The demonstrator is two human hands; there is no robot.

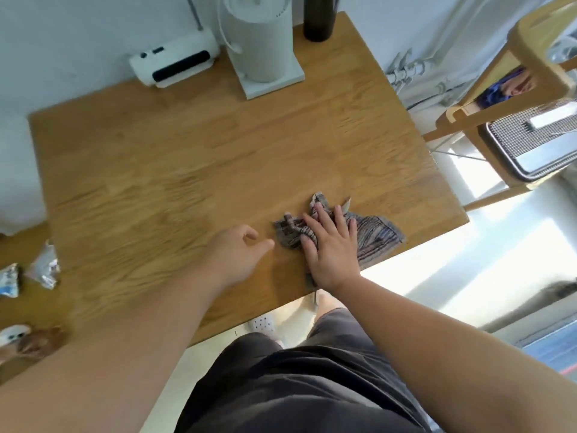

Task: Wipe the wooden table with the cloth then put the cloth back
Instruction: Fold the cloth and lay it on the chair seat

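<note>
The wooden table (pixel 193 157) fills the middle of the head view. A crumpled grey striped cloth (pixel 379 235) lies near the table's front right corner. My right hand (pixel 332 245) presses flat on the cloth with fingers spread over its bunched left part. My left hand (pixel 237 254) hovers just left of the cloth, fingers loosely curled, holding nothing and not touching the cloth.
At the table's back stand a white cylindrical appliance (pixel 265 42), a small white device (pixel 175 62) and a dark bottle (pixel 318 17). Crumpled wrappers (pixel 43 270) lie at the left. A wooden rack (pixel 512 98) stands to the right of the table.
</note>
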